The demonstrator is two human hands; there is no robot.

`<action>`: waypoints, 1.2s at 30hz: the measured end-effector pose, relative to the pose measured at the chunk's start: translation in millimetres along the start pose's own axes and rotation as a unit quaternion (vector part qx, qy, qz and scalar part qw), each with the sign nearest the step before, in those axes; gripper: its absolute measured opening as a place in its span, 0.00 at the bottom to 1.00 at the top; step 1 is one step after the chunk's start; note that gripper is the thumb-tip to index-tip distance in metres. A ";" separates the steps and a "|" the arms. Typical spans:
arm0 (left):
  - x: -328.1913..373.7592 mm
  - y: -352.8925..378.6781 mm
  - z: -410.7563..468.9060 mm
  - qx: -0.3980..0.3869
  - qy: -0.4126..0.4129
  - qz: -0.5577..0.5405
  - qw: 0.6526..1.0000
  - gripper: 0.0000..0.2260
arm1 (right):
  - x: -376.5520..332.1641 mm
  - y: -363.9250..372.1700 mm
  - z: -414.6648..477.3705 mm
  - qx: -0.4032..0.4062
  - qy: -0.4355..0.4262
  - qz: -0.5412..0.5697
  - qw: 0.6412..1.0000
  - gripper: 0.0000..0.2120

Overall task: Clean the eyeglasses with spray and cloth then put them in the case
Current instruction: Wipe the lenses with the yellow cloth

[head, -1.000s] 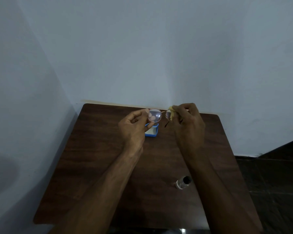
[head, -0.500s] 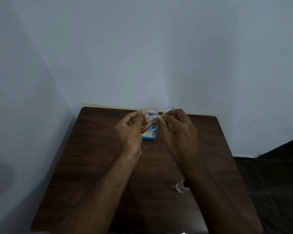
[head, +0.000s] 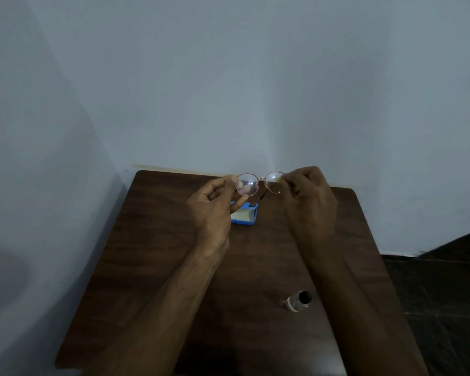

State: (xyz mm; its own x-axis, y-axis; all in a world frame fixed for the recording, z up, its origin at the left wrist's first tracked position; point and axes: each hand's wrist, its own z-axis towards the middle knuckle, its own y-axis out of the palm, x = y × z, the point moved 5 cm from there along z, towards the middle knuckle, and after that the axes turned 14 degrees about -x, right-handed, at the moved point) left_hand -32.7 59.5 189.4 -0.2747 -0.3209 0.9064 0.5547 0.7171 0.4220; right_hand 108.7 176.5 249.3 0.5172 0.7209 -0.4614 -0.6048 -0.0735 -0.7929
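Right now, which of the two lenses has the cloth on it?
The lens at the right hand: yellow cloth shows there; the left hand's lens is bare.

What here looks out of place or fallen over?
Only the spray bottle stands out: it seems to lie on its side on the table, near the right forearm. No spill shows. The case sits open.

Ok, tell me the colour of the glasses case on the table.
Blue outside, with a pale lining, lying open. The case shows in the head view, just beyond the left hand.
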 end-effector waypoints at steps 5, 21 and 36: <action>-1.4 -0.3 5.8 -0.005 -0.013 -0.014 1.000 0.07 | -16.0 7.9 8.4 -0.020 -0.038 -0.020 0.999 0.04; 8.2 -0.6 14.4 -0.025 -0.011 -0.061 0.998 0.02 | 2.7 3.0 6.2 0.012 -0.013 -0.034 0.999 0.03; -10.2 4.1 9.6 0.002 -0.048 -0.057 0.997 0.06 | -48.4 24.9 -11.9 -0.055 -0.121 -0.037 0.990 0.05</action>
State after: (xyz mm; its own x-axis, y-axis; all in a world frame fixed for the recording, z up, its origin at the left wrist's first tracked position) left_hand -35.1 71.6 181.7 -0.4102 -0.3396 0.8464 0.5132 0.6812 0.5221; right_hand 75.8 131.5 247.2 0.3894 0.8704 -0.3014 -0.4944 -0.0785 -0.8657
